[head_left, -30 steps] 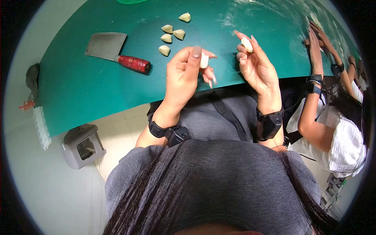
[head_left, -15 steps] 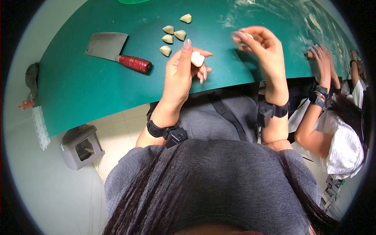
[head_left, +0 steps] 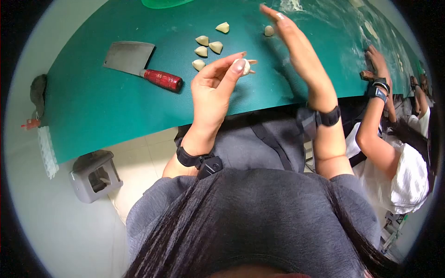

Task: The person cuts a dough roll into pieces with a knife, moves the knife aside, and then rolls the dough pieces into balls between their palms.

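My left hand (head_left: 221, 74) pinches a small white piece of dough (head_left: 246, 67) between thumb and fingers, above the front part of the green table. My right hand (head_left: 299, 51) is open over the table, fingers stretched out and nothing in it. Just left of its fingers lies a round dough ball (head_left: 269, 30). Beyond my left hand lie several cut dough pieces with pointed shapes, one dough piece (head_left: 199, 64) close to the knuckles and another dough piece (head_left: 223, 27) farther back.
A cleaver (head_left: 128, 56) with a red handle rests on the green table (head_left: 102, 111) at left. The rim of something green (head_left: 167, 3) shows at the far edge. At right, a co-worker's hand (head_left: 378, 60) is near a wooden stick (head_left: 367, 75). A grey stool (head_left: 95, 176) stands below left.
My right hand has let go of the dough, which now lies on the table as a ball, and its fingers have straightened. My left fingers have closed more over their dough piece.
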Demonstrator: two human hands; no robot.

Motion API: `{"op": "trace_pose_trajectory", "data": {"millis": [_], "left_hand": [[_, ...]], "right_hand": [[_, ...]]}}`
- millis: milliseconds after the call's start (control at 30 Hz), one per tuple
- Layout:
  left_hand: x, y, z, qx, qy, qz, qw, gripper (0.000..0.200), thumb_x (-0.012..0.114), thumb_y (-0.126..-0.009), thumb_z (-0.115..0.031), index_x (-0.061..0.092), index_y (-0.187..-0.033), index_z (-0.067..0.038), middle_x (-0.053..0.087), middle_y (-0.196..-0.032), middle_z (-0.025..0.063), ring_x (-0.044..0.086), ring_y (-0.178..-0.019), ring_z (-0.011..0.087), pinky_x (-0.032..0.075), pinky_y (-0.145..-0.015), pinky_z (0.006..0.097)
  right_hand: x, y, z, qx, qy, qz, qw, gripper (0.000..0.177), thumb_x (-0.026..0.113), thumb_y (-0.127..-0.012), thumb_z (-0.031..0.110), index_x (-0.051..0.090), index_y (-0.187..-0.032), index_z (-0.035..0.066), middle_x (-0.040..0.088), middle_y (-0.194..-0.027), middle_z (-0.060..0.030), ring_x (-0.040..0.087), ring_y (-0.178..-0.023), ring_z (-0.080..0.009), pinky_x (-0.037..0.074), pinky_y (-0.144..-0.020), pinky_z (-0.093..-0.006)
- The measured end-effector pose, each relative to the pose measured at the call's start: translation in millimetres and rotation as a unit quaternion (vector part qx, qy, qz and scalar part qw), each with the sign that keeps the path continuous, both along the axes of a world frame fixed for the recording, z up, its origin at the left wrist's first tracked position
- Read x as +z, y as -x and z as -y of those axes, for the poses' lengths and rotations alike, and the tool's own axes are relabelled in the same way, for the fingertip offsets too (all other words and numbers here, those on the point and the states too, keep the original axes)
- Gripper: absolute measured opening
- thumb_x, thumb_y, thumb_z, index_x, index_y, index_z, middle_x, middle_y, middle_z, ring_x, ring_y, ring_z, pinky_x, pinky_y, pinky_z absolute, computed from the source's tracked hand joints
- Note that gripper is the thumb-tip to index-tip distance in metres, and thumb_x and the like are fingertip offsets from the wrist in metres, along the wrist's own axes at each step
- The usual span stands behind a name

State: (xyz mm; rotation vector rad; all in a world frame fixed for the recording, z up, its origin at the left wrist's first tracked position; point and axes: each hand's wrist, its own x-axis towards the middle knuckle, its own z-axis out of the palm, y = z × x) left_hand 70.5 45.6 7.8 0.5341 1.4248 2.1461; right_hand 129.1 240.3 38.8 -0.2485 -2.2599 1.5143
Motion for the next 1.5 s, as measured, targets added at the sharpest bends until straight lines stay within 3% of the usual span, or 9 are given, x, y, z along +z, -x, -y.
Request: {"op": "trace_pose_trajectory", "data": {"millis": [167, 533, 733, 800, 933, 1133, 1267, 1433, 1500], "left_hand": [[-7, 0, -11, 0.095, 0.102, -0.469, 0.872, 0.021, 0.065, -0.094, -0.018, 0.073, -0.109, -0.005, 0.071, -0.116, 0.0129, 0.064, -0.116, 0.0258, 0.028, -0.115, 0.0508], [25, -23, -38, 0.041, 0.041, -0.464, 0.884, 0.082, 0.042, -0.098, -0.049, 0.014, -0.155, 0.003, 0.018, -0.16, 0.0287, 0.017, -0.149, 0.0432, 0.008, -0.119, 0.0559], [44, 10, -23, -0.05, 0.159, -0.666, 0.727, 0.059, 0.042, -0.099, -0.03, 0.038, -0.147, 0.004, 0.032, -0.156, 0.0235, 0.023, -0.149, 0.0383, 0.003, -0.118, 0.0607], [26, -12, -26, -0.132, 0.085, -0.652, 0.742, 0.068, 0.048, -0.095, -0.034, 0.034, -0.149, 0.005, 0.029, -0.156, 0.028, 0.022, -0.149, 0.0407, 0.01, -0.12, 0.0549], [37, -36, -36, -0.088, 0.124, -0.529, 0.835, 0.08, 0.044, -0.097, -0.051, 0.028, -0.151, 0.006, 0.023, -0.158, 0.0296, 0.02, -0.149, 0.0409, 0.007, -0.118, 0.0605], [36, -20, -36, -0.085, 0.229, -0.671, 0.7, 0.081, 0.04, -0.097, -0.053, 0.028, -0.149, 0.008, 0.022, -0.158, 0.0296, 0.019, -0.149, 0.0392, 0.001, -0.116, 0.0658], [39, -53, -40, -0.152, 0.068, -0.567, 0.807, 0.101, 0.043, -0.09, -0.069, 0.019, -0.154, 0.005, 0.02, -0.16, 0.0254, 0.013, -0.151, 0.0389, -0.002, -0.116, 0.0641], [42, -22, -43, -0.011, 0.163, -0.602, 0.782, 0.093, 0.034, -0.094, -0.067, 0.017, -0.156, 0.001, 0.02, -0.161, 0.0234, 0.01, -0.151, 0.0403, -0.01, -0.113, 0.0641], [43, -5, -42, 0.034, 0.181, -0.574, 0.798, 0.084, 0.025, -0.099, -0.063, 0.018, -0.156, -0.001, 0.02, -0.161, 0.022, 0.01, -0.151, 0.0398, -0.01, -0.114, 0.0637]], "right_hand": [[6, 1, 56, 0.137, 0.692, -0.001, 0.709, 0.065, 0.032, -0.104, 0.05, 0.041, -0.138, -0.005, 0.047, -0.143, -0.0262, 0.045, -0.135, -0.0342, 0.034, -0.115, -0.0464], [-5, -12, 95, 0.142, 0.49, -0.103, 0.854, 0.071, 0.029, -0.104, 0.052, 0.024, -0.153, 0.001, 0.028, -0.158, -0.0223, 0.029, -0.147, -0.0339, 0.028, -0.119, -0.045], [38, -37, 72, 0.163, 0.769, -0.085, 0.612, 0.055, 0.029, -0.107, 0.042, 0.038, -0.147, 0.005, 0.05, -0.143, -0.0166, 0.047, -0.133, -0.0327, 0.034, -0.115, -0.0449], [12, -37, 66, 0.115, 0.683, -0.115, 0.712, 0.06, 0.028, -0.106, 0.046, 0.036, -0.148, 0.004, 0.047, -0.145, -0.0195, 0.046, -0.134, -0.0352, 0.035, -0.114, -0.0471], [-5, -34, 83, 0.156, 0.828, -0.1, 0.529, 0.069, 0.024, -0.104, 0.049, 0.023, -0.154, 0.002, 0.027, -0.157, -0.0254, 0.025, -0.147, -0.0408, 0.021, -0.12, -0.0536], [5, -40, 79, 0.162, 0.793, -0.111, 0.577, 0.072, 0.03, -0.103, 0.05, 0.021, -0.154, 0.0, 0.024, -0.159, -0.024, 0.024, -0.147, -0.0406, 0.02, -0.12, -0.0532], [-39, -43, 74, 0.216, 0.834, -0.143, 0.487, 0.065, 0.035, -0.104, 0.043, 0.023, -0.152, 0.0, 0.026, -0.157, -0.0254, 0.026, -0.146, -0.0404, 0.024, -0.119, -0.0542], [14, -60, 103, 0.113, 0.696, -0.101, 0.701, 0.06, 0.036, -0.106, 0.036, 0.025, -0.151, -0.002, 0.029, -0.156, -0.0235, 0.031, -0.145, -0.0362, 0.028, -0.119, -0.0508], [16, -56, 92, 0.151, 0.778, -0.094, 0.603, 0.054, 0.036, -0.106, 0.029, 0.028, -0.149, -0.002, 0.036, -0.152, -0.0217, 0.04, -0.139, -0.0335, 0.034, -0.117, -0.047]]}}
